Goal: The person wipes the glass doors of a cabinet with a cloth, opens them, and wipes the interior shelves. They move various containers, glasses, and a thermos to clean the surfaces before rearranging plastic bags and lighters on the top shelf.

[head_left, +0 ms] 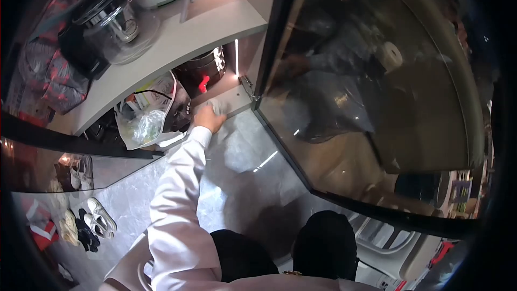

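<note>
While the left hand [210, 117] curls at a blurred pale cloth [218, 106] by the cabinet ledge [235, 97], eleven o'clock from the body, its long axis is unclear. Floor [258, 170] opens toward five o'clock; the right hand's state can't be told.

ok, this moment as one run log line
left hand: at blurred pale crumpled item, by grey lower shelf | right hand: out of view | nearby: open white bag, dark round container with red tap

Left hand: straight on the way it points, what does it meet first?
Beyond the blurred pale item at the left hand's fingers, probably the cabinet's bottom ledge; depth unclear, may already touch. The dark container sits behind.
</note>
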Tool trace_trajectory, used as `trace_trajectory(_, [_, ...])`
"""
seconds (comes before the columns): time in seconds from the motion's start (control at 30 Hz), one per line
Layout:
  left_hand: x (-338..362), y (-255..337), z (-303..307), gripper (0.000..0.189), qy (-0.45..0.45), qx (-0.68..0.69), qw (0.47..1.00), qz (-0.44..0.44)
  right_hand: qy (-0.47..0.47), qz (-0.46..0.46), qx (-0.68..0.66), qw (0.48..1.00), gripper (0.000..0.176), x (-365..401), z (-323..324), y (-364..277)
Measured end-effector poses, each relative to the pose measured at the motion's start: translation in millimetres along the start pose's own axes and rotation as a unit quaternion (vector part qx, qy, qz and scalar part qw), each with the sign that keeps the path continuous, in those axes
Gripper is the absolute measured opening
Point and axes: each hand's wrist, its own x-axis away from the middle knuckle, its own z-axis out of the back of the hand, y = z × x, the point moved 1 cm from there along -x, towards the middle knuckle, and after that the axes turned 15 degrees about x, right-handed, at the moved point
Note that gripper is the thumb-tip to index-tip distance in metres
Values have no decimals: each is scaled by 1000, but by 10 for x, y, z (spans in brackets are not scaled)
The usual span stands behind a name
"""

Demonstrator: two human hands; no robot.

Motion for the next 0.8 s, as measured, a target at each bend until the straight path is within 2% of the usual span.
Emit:
trace_trajectory(0.03, [-9,63,6,38,92,128,987,-41,67,-4,61,996,31,32,-65,-32])
trace_trajectory(0.07, [-7,126,2,38,180,253,947,-80,131,-8,121,984,31,47,-111,-55])
trace_trajectory(0.1, [39,352,90,36,207,317,917,-128,125,-109,52,985,31,5,16,-35])
trace_trajectory(0.13, [80,645,233,34,233,377,880,-172,118,-107,47,986,31,-12,-75,-61])
trace_trajectory(0.17, [50,873,316,35,151,485,841,-185,144,-100,51,983,31,-13,-177,-119])
trace_trajectory(0.23, [-108,1350,385,43,64,609,766,-193,188,-118,45,974,29,-28,-285,-162])
trace_trajectory(0.27, [-222,1569,346,49,60,636,745,-189,204,-142,34,968,29,-59,-264,-162])
trace_trajectory(0.33, [-513,1787,111,64,57,517,821,-237,62,7,195,979,48,-125,-112,143])
trace_trajectory(0.37, [-639,1697,-24,58,89,470,852,-211,61,-12,154,986,59,-99,54,272])
trace_trajectory(0.43, [-897,1519,-293,52,142,370,906,-151,44,-9,180,983,54,-122,-48,145])
trace_trajectory(0.47, [-1410,1104,-881,60,221,314,888,-252,27,-10,202,979,48,-151,-98,50])
trace_trajectory(0.5, [-1456,924,-976,60,216,320,888,-248,60,-80,55,993,40,-166,-164,-24])
trace_trajectory(0.53, [-1532,764,-999,71,148,410,892,-118,60,-77,57,994,40,-206,-83,31])
trace_trajectory(0.57, [-1561,617,-1021,84,73,486,871,16,25,-112,-42,992,37,-276,90,136])
trace_trajectory(0.6, [-1282,656,-696,78,56,524,850,16,-9,-146,-141,979,34,-314,170,192])
trace_trajectory(0.67, [-1597,366,-846,69,-14,526,851,4,9,-148,-157,976,35,-272,-71,9])
trace_trajectory(0.7, [-1741,294,-1013,63,59,484,871,-51,28,-153,-174,972,36,-250,-159,-53])
trace_trajectory(0.73, [-1869,212,-1089,58,50,463,877,-118,27,-151,-172,973,36,-259,-83,13])
trace_trajectory(0.77, [-1915,195,-1160,56,49,455,885,-89,13,-82,41,996,39,-294,76,115])
trace_trajectory(0.8, [-1897,179,-1157,52,68,412,906,-76,-1,-11,255,967,43,-325,133,133])
